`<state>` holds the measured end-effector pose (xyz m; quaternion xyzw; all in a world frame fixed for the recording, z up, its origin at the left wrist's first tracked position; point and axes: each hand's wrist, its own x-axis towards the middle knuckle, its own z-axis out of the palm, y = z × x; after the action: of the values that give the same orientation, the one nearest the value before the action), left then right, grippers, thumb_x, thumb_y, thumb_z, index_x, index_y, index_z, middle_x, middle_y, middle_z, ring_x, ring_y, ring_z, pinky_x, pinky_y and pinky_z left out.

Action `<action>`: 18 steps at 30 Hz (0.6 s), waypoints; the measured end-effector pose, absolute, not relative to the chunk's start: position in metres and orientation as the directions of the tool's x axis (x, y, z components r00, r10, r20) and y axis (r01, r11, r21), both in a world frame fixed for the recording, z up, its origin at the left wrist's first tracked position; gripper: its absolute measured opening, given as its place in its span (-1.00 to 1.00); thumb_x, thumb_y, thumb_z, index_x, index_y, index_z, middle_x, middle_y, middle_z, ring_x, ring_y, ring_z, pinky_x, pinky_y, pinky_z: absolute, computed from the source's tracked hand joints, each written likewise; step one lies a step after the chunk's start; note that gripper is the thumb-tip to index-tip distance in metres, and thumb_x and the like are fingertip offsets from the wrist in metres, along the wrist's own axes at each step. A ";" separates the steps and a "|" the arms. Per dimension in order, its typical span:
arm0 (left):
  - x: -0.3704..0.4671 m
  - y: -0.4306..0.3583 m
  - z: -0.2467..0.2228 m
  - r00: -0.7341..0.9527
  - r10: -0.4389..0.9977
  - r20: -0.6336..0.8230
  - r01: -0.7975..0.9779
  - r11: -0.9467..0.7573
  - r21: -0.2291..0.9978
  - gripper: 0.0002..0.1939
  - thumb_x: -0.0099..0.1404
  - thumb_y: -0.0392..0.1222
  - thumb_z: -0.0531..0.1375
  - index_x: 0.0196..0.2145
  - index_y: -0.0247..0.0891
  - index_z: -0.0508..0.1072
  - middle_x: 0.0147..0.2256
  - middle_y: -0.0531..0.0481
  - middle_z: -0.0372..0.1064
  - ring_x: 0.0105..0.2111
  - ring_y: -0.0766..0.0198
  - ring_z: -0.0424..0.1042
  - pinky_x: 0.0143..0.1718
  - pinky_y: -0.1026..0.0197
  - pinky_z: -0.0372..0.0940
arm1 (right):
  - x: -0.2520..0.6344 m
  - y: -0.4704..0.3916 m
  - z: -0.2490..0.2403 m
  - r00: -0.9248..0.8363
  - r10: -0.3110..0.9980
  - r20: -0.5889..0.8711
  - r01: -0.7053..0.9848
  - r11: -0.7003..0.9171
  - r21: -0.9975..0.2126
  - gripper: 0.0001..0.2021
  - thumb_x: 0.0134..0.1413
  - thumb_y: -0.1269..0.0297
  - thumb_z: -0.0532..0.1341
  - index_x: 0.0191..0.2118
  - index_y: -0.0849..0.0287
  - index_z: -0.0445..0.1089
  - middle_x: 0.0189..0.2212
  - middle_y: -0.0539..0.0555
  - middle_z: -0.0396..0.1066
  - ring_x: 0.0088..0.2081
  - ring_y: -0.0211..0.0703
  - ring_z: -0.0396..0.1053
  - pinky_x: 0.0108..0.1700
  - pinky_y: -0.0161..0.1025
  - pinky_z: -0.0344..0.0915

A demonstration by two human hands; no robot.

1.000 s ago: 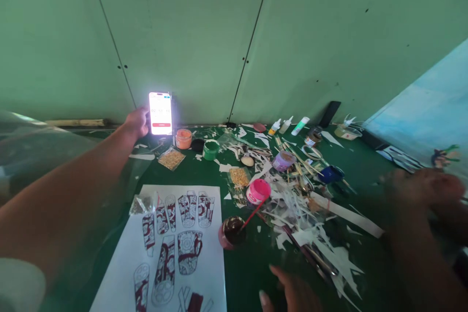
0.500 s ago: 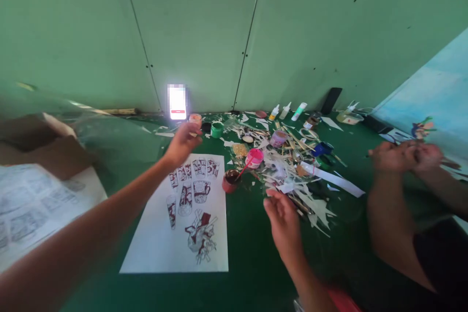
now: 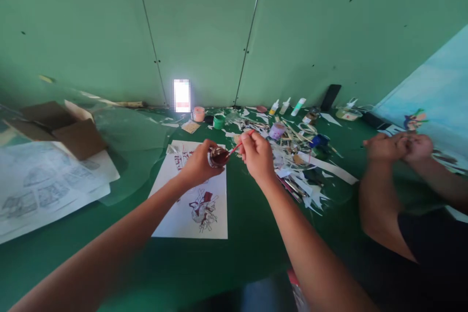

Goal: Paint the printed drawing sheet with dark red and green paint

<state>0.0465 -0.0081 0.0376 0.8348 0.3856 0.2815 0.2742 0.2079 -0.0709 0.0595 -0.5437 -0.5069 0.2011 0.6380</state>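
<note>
My left hand (image 3: pixel 200 163) is wrapped round a small jar of dark red-brown paint (image 3: pixel 220 156), tilted with its mouth towards my right hand. The fingers of my right hand (image 3: pixel 256 153) pinch a thin red paintbrush (image 3: pixel 239 145), its lower end at the mouth of the jar. Under my left hand lies a white sheet (image 3: pixel 190 224) printed with line drawings, some parts coloured dark red. My left hand covers some of the drawings. The pink paint pot is mostly hidden behind my right hand.
Paper scraps (image 3: pixel 310 195), brushes and a purple pot (image 3: pixel 277 130) clutter the table's middle. A green pot (image 3: pixel 219 122) and a lit phone (image 3: pixel 182 95) stand near the wall. At left are a cardboard box (image 3: pixel 78 136) and more drawings (image 3: pixel 40 180). A co-worker's hands (image 3: pixel 398 148) are at right.
My left hand has come down from the back of the sheet and lifted the paint jar. My right hand has moved up and left and taken hold of the red paintbrush.
</note>
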 end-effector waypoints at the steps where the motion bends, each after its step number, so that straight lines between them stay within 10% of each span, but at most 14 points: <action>1: 0.034 -0.007 0.037 0.531 0.797 0.287 0.465 -0.557 0.688 -0.51 0.02 -0.23 0.32 -0.12 -0.21 0.22 -0.12 -0.06 0.40 -0.13 0.09 0.44 -0.08 0.07 0.33 | 0.201 -0.069 0.059 0.395 0.801 0.450 0.242 0.382 -0.892 -0.66 0.17 -0.08 0.14 -0.41 0.10 0.30 -0.65 -0.13 0.26 -0.65 -0.36 0.20 -0.58 -0.35 0.14; 7: -0.031 0.008 0.018 0.407 0.751 0.520 0.383 -0.657 0.649 -0.51 0.01 -0.17 0.28 -0.12 -0.20 0.19 -0.21 0.00 0.34 -0.30 0.26 0.39 -0.29 0.21 0.29 | 0.151 -0.036 0.041 0.348 0.759 0.550 0.000 0.586 -0.810 -0.71 0.22 -0.03 0.13 -0.40 0.04 0.20 -0.68 -0.17 0.23 -0.72 -0.39 0.20 -0.70 -0.37 0.16; 18: -0.031 0.021 0.002 0.520 0.720 0.460 0.422 -0.685 0.594 -0.49 -0.06 -0.21 0.27 -0.11 -0.19 0.27 -0.22 0.01 0.37 -0.28 0.20 0.40 -0.27 0.16 0.29 | 0.154 -0.030 0.016 0.377 0.705 0.601 0.078 0.622 -0.779 -0.80 0.28 0.15 0.15 -0.37 0.09 0.29 -0.62 -0.16 0.32 -0.69 -0.40 0.32 -0.71 -0.43 0.26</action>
<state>-0.0310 0.0208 0.0018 0.8462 0.3374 0.3553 0.2095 0.1544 -0.0296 0.0165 -0.3792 -0.5161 0.2121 0.7381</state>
